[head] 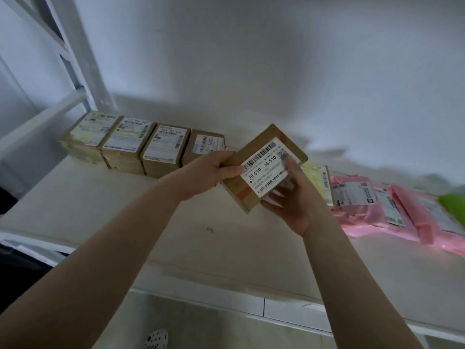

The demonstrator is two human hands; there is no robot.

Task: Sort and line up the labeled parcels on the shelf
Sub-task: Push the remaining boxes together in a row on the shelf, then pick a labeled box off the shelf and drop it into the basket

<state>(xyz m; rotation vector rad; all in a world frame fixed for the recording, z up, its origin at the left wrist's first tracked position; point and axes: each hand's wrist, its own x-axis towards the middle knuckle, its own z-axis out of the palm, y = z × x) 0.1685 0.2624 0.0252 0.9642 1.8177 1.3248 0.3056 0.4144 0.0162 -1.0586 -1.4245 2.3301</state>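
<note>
I hold a brown cardboard parcel (261,149) with a white label reading J6-S10 above the shelf (125,212), tilted. My left hand (214,170) grips its left edge and my right hand (294,195) holds its lower right corner, thumb on the label. Several labeled brown boxes (163,149) stand side by side in a row along the back left of the shelf. Behind my right hand lies another parcel with a yellowish label (318,180), partly hidden. Pink plastic mailer bags (372,207) with labels lie to the right.
A white wall rises behind the shelf. A white shelf upright (85,54) stands at the back left. A green object (454,207) shows at the right edge. Tiled floor and a white perforated shoe (156,339) appear below the shelf's front edge.
</note>
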